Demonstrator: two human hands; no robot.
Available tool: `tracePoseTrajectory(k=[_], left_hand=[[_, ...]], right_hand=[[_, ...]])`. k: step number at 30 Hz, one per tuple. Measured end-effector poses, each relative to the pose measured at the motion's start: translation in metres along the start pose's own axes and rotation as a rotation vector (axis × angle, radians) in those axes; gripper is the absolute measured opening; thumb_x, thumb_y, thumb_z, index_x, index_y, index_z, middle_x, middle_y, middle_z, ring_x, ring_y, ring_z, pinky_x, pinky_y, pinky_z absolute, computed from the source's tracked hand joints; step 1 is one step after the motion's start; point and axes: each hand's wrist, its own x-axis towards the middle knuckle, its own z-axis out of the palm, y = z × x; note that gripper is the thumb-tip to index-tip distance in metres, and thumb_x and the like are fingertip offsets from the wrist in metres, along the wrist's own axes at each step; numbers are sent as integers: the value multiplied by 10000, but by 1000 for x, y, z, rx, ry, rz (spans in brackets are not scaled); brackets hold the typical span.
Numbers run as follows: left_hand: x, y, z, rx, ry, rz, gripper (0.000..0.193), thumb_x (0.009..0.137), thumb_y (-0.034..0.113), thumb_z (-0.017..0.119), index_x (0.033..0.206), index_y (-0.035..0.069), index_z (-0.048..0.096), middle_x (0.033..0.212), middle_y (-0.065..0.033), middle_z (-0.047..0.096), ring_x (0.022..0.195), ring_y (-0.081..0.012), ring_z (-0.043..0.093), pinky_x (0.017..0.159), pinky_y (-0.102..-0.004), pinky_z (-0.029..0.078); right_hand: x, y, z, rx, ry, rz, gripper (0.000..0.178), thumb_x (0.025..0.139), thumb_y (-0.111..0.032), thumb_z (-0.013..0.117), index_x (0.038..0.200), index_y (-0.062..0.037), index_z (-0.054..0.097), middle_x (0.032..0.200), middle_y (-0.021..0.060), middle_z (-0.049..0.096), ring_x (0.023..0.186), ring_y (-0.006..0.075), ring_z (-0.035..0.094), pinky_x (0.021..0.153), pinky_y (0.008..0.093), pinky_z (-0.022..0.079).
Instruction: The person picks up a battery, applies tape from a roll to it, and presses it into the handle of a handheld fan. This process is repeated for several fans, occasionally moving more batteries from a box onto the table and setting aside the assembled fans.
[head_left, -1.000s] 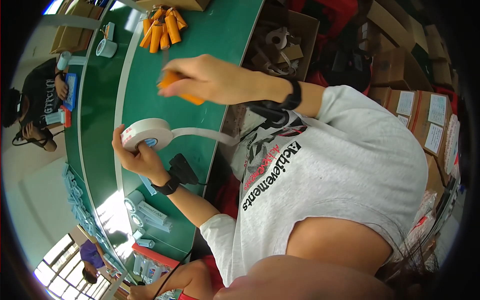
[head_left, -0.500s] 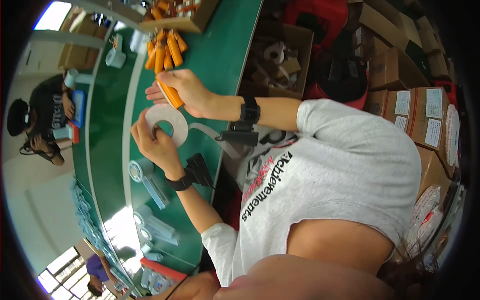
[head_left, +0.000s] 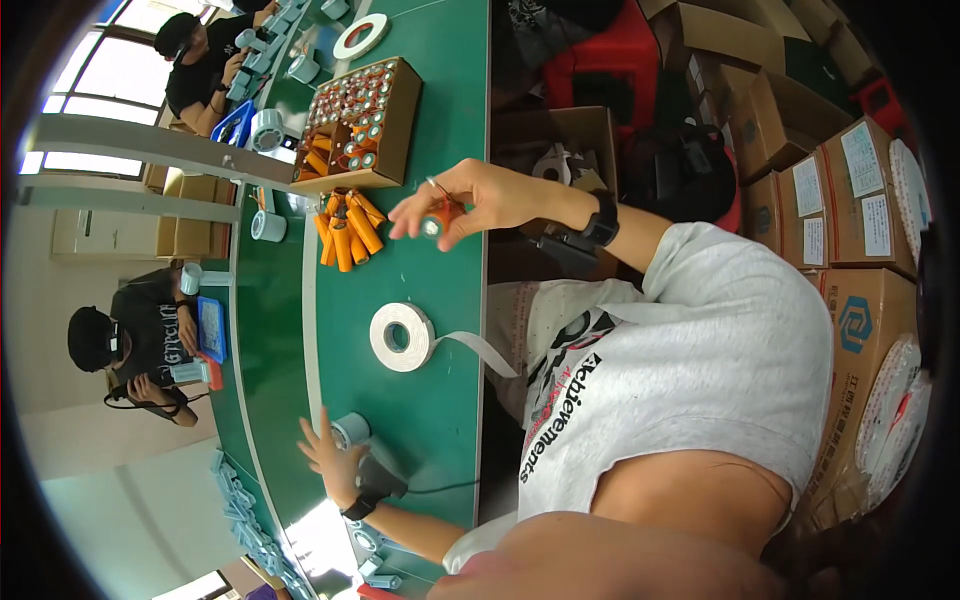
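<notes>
My right hand (head_left: 478, 203) pinches an orange cylindrical battery cell (head_left: 436, 224) above the green workbench (head_left: 440, 400), its silvery end turned into view. My left hand (head_left: 335, 465) is open with its fingers spread, holding nothing, beside a light-blue handheld fan (head_left: 350, 430) that it partly hides. Between my hands a roll of white tape (head_left: 381, 345) rests on the bench, its loose end trailing over the edge near my lap. Beyond the right hand lies a small pile of orange battery cells (head_left: 343, 240).
A carton (head_left: 408, 130) full of battery cells stands past the pile, with another white tape roll (head_left: 360, 36) behind it. A grey upright (head_left: 160, 140) crosses at the left. Two co-workers sit across the bench. Cardboard boxes (head_left: 790, 120) and a red stool (head_left: 610, 60) are at right.
My left hand has let go of the tape roll, now on the bench, and drawn away to the fan. The right hand has moved back with the cell, turning it end-on. The view has swung.
</notes>
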Motion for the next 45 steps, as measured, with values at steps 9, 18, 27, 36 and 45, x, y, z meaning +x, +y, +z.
tracePoseTrajectory(k=[9,18,27,36,45], left_hand=[[-31,45,-2,-377,-21,-267,600,702,292,715,1153,-35,494,870,-163,603,767,-239,597,648,-355,487],[-52,17,36,-667,283,419,354,671,162,696,1011,102,623,1322,-103,384,1213,-347,310,996,-442,264],[-53,55,15,-226,401,551,252,634,94,699,871,61,622,1159,-84,477,1108,-319,401,910,-440,349],[-40,59,47,-1065,507,271,77,743,-4,606,792,-10,547,1026,-104,540,958,-272,502,805,-343,401],[-30,59,59,-1026,665,172,109,855,59,479,793,-18,527,956,-79,575,885,-240,507,774,-310,400]], right_hand=[[21,12,42,-341,-199,-182,160,695,31,656,846,-17,637,945,68,556,815,154,575,651,229,455],[25,38,140,21,-336,4,107,698,37,645,798,13,614,900,76,553,807,151,569,705,251,481],[16,46,168,-74,-428,-115,96,693,46,626,779,16,592,879,77,551,786,182,570,681,270,468],[-10,71,176,-549,-470,-286,142,739,-44,605,874,-25,567,881,65,535,796,222,546,701,315,450],[8,74,182,-948,-628,-445,258,782,-234,593,1007,-110,566,981,-2,555,753,209,550,671,317,435]])
